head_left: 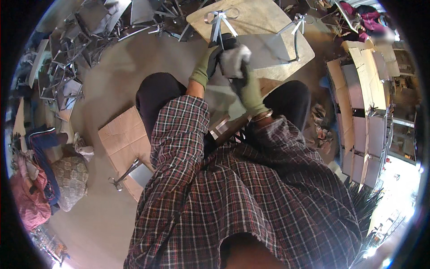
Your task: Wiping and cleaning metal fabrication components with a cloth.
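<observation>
My left hand (216,56), in a green and dark glove, is closed around the lower end of a shiny metal bracket (218,23) with splayed strips and a curled band. Close beside it, my right hand (244,83), gloved the same way, grips a whitish cloth (234,61), blurred by motion. The cloth is against or just in front of a flat grey panel (264,48); whether it touches is unclear. Another metal bracket (296,23) stands at the panel's far right. The panel lies on a worn, light board (286,71) beyond my knees.
Metal frames and grey panels (67,54) are heaped at the far left. A cardboard sheet (123,134) with a metal-fitted grey piece (141,175) lies left of me. Stacked panels with cardboard (358,112) stand right. A person (45,139) sits at left; another person (369,20) is far right.
</observation>
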Available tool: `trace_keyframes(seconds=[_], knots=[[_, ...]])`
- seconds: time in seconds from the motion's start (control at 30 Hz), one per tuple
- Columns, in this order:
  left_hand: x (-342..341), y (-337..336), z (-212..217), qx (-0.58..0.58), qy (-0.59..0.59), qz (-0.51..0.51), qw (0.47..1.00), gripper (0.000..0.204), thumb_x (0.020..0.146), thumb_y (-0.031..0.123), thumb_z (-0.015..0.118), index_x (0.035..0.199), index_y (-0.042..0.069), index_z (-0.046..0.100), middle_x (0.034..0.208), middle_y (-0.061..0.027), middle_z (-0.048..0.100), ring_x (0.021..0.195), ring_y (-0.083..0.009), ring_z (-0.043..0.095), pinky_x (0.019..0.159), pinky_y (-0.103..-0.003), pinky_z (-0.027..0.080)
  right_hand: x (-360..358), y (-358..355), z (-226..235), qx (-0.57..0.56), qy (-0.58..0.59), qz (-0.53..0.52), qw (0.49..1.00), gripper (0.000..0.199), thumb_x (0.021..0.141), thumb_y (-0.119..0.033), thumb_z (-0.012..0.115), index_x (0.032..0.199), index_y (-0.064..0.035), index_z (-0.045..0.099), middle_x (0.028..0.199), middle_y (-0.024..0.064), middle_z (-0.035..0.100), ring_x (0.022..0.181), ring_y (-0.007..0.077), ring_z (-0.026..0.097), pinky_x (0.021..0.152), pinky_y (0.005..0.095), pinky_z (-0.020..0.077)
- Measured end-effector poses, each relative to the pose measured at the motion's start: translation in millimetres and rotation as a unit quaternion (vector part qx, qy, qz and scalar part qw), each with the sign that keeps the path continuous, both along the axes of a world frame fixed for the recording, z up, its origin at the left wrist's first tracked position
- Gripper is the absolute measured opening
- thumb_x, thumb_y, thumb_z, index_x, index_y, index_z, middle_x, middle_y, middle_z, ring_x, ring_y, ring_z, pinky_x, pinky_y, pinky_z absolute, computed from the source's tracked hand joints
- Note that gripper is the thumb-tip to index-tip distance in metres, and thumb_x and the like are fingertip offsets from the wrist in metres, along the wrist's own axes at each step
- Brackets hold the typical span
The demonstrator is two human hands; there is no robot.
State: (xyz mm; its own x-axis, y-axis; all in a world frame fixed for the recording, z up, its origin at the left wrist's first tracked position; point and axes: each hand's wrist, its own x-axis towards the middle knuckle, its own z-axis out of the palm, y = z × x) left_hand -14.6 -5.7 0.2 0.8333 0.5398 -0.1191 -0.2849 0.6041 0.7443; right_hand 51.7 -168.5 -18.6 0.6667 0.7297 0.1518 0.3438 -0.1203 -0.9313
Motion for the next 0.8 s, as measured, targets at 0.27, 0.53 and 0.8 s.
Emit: trace_keyframes(seconds=[0.27,0.53,0.8], knots=[[3,2,-23,0.132,0.046,0.037,0.99,0.027,0.094,0.021,0.046,0.109,0.004,0.061,0.101,-0.0046,0.062,0.09,-0.0144,0.057,0.081,-0.029,0.046,-13,53,-7,-0.117,-0.251,-0.013,0.961,0.035,0.083,-0.015,0.054,0.114,0.0003,0.05,0.109,0.0248,0.054,0.103,0.044,0.049,0.088,0.0463,0.0409],[12,20,-56,0.098,0.09,0.113,0.985,0.022,0.092,0.017,0.049,0.102,0.002,0.062,0.09,-0.0028,0.062,0.077,-0.0147,0.058,0.073,-0.028,0.048,25,19,8,-0.141,-0.365,0.145,0.909,0.053,0.068,-0.016,0.066,0.118,-0.0027,0.054,0.115,0.0202,0.054,0.107,0.0387,0.05,0.09,0.044,0.0425],[0,4,-32,-0.196,-0.054,0.069,0.977,0.023,0.091,0.026,0.051,0.091,0.004,0.058,0.067,-0.0022,0.053,0.052,-0.0158,0.046,0.051,-0.029,0.042,-25,36,1,-0.261,-0.375,0.021,0.889,0.048,0.074,-0.025,0.065,0.116,-0.0026,0.057,0.126,0.0174,0.05,0.122,0.0326,0.043,0.1,0.0423,0.0342]])
